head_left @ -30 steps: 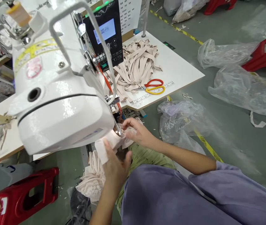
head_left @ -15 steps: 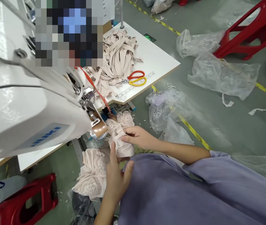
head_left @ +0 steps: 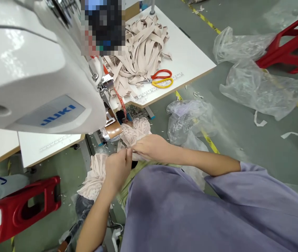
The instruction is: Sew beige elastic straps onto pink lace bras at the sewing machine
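Both my hands meet below the head of a white sewing machine (head_left: pixel 41 70). My left hand (head_left: pixel 117 167) is closed, pinching the edge of a pale pink lace garment (head_left: pixel 135 130). My right hand (head_left: pixel 153 147) lies over the same fabric, fingers curled and gripping it right beside the left hand. More of the lace garment (head_left: pixel 92 180) hangs down to the left of my left wrist. The machine's presser foot area (head_left: pixel 110 127) sits just above and left of my hands.
A pile of beige straps (head_left: pixel 141 45) and red-and-yellow scissors (head_left: pixel 161 77) lie on the white table (head_left: pixel 191 59). Clear plastic bags (head_left: pixel 259 87) are spread on the floor, another bag (head_left: pixel 188 119) near my right arm. Red stools (head_left: pixel 20 210) stand lower left and upper right.
My left hand has gone from open beneath the fabric to pinching it beside my right hand. The view has shifted down and closer under the machine head.
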The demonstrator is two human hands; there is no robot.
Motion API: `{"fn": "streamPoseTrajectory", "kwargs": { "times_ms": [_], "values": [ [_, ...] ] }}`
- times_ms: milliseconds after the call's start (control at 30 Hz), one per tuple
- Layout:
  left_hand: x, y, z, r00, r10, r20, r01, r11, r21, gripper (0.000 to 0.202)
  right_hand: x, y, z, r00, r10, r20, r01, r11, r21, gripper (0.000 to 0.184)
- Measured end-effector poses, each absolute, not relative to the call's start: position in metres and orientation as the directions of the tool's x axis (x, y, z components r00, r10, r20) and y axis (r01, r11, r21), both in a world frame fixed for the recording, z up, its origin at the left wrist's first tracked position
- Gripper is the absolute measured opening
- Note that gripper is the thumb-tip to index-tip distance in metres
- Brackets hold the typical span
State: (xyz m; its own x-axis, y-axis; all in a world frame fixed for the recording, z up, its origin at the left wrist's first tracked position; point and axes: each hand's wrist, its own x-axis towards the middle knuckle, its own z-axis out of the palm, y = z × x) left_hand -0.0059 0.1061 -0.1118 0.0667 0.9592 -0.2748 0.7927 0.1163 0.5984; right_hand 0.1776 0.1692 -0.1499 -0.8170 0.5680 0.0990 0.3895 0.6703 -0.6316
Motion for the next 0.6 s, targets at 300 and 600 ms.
{"fn": "streamPoseTrajectory", "kwargs": {
  "times_ms": [300, 600],
  "values": [
    [-0.008, 0.093, -0.145, 0.015, 0.844, -0.536, -0.186, 0.529, 0.828, 0.038, 0.172, 0.167, -0.164, -0.554, 0.75, 0.362, 0.364, 0.609, -0.704, 0.026],
    [-0.011, 0.089, -0.123, -0.133, 0.937, -0.324, 0.25, 0.348, 0.904, 0.033, 0.16, 0.16, -0.164, -0.553, 0.793, 0.254, 0.358, 0.501, -0.788, 0.03]
  ]
}}
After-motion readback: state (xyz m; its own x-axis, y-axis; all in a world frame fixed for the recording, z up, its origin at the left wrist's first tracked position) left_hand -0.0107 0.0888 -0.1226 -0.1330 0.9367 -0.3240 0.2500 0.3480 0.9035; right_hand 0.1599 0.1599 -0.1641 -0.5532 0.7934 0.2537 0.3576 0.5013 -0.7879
